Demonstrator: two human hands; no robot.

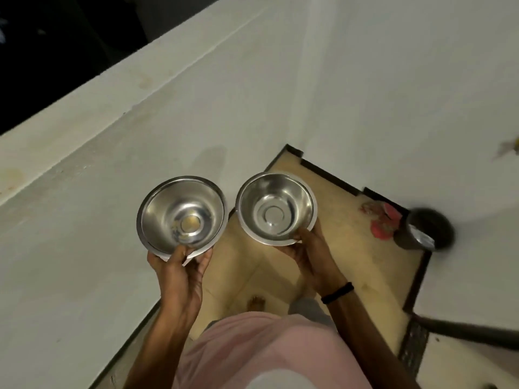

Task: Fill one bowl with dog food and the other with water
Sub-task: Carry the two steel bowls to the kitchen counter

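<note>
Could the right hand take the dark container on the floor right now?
Probably not: the right hand grips a steel bowl, and the dark container stands low on the floor off to its right.

Dim indoor light — glare on both steel bowls (pixel 181 214), edges smeared and bent.

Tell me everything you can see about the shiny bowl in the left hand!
The left bowl is round, shiny metal with a wide rim and a flat circle at the bottom. It holds no food or water, only some yellowish smears near that circle. It is held in the air, tipped toward the camera. The left hand grips its near edge, thumb over the rim, fingers underneath.
</note>
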